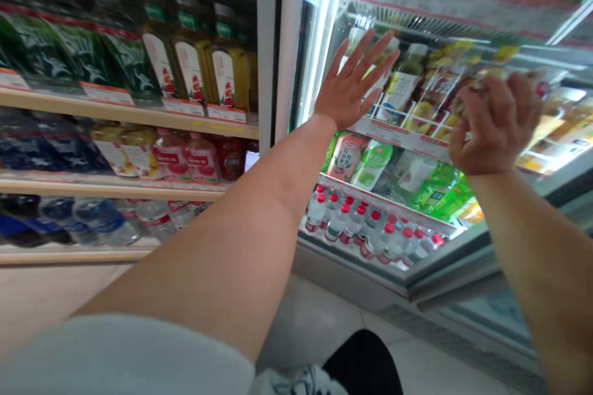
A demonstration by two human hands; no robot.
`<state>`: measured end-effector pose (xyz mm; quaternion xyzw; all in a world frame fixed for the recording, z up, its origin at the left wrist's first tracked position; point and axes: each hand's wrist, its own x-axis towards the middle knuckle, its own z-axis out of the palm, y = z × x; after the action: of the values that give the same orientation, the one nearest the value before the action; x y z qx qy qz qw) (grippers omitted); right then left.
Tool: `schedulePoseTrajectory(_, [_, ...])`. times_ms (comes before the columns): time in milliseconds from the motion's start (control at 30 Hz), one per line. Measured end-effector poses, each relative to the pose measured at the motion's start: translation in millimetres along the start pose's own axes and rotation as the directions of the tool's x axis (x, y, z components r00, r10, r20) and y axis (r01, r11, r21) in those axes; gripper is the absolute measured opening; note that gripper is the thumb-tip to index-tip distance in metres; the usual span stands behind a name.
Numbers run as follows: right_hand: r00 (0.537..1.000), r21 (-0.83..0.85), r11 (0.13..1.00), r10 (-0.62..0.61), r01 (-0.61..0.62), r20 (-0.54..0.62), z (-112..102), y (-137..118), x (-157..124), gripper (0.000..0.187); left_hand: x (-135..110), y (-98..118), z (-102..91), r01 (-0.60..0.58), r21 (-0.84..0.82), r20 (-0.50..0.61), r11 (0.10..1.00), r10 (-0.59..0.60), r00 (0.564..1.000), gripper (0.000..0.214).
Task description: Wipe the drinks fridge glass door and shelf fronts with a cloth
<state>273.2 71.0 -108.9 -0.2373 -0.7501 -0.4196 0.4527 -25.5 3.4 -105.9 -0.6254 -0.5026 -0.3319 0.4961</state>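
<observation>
My left hand (348, 89) reaches into the lit drinks fridge with its fingers spread. It holds nothing and is in front of the white-capped bottles (399, 91) on the middle shelf. Farther right, my right hand (493, 120) is curled with its fingers closed. Something brownish shows at its fingers, but blur hides what it is. Behind and left of that hand are bottles with yellow fruit on their labels (422, 114). Below my left hand, a green-labelled bottle (372, 163) and a pink-labelled bottle (345, 155) stand on the lower shelf.
Small red-capped bottles (361, 222) fill the fridge bottom. A grey door frame (454, 259) crosses the right side. To the left, wooden shelves (125, 112) carry several rows of large bottles. A pale tiled floor (319, 302) lies below.
</observation>
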Motion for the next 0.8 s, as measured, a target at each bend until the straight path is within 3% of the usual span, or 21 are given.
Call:
schedulePoseTrajectory(67, [0.986, -0.009, 0.999, -0.041, 0.043, 0.160, -1.9, -2.2, 0.5, 0.052, -0.1, 0.0, -1.0, 0.002, 0.001, 0.008, 1.000, -0.002, 1.000, 0.063])
schedulePoseTrajectory(100, [0.980, 0.006, 0.997, -0.082, 0.083, 0.179, -1.3, -2.6, 0.9, 0.052, -0.3, 0.0, -1.2, 0.000, 0.014, 0.004, 1.000, 0.000, 1.000, 0.063])
schedulePoseTrajectory(200, [0.991, 0.060, 0.989, -0.136, 0.136, -0.005, 4.1, -1.3, 1.8, 0.051, -1.6, -0.7, -0.7, -0.016, 0.056, -0.021, 0.998, 0.017, 1.000, 0.063])
schedulePoseTrajectory(267, [0.977, 0.073, 0.992, -0.088, 0.104, -0.193, 8.1, 1.1, 1.8, 0.051, -2.6, -1.7, -0.4, -0.033, 0.067, -0.036, 0.997, 0.035, 0.999, 0.062])
schedulePoseTrajectory(333, [0.958, 0.071, 0.996, -0.040, 0.062, -0.283, 11.1, 3.4, 1.2, 0.052, -3.2, -2.3, -0.5, -0.048, 0.079, -0.046, 0.996, 0.052, 0.998, 0.061])
schedulePoseTrajectory(533, [0.943, 0.027, 0.982, -0.174, 0.189, -0.284, 14.2, 3.6, -0.6, 0.054, -1.5, 0.5, -1.8, -0.015, 0.083, -0.006, 0.996, 0.016, 1.000, 0.064])
schedulePoseTrajectory(600, [0.954, 0.053, 0.986, -0.136, 0.155, -0.266, 11.9, 3.3, -0.7, 0.053, -0.8, 1.4, -2.1, -0.003, 0.072, 0.005, 0.997, 0.002, 1.000, 0.065])
schedulePoseTrajectory(700, [0.955, 0.079, 0.997, 0.032, -0.009, -0.295, 9.0, 4.4, -1.1, 0.054, -0.6, 0.9, -2.4, 0.000, 0.033, 0.001, 0.999, 0.000, 1.000, 0.064])
schedulePoseTrajectory(800, [0.949, 0.059, 0.998, -0.004, 0.024, -0.315, 10.6, 4.7, -1.5, 0.055, -1.3, -0.5, -2.4, -0.016, -0.019, -0.001, 1.000, 0.016, 1.000, 0.063])
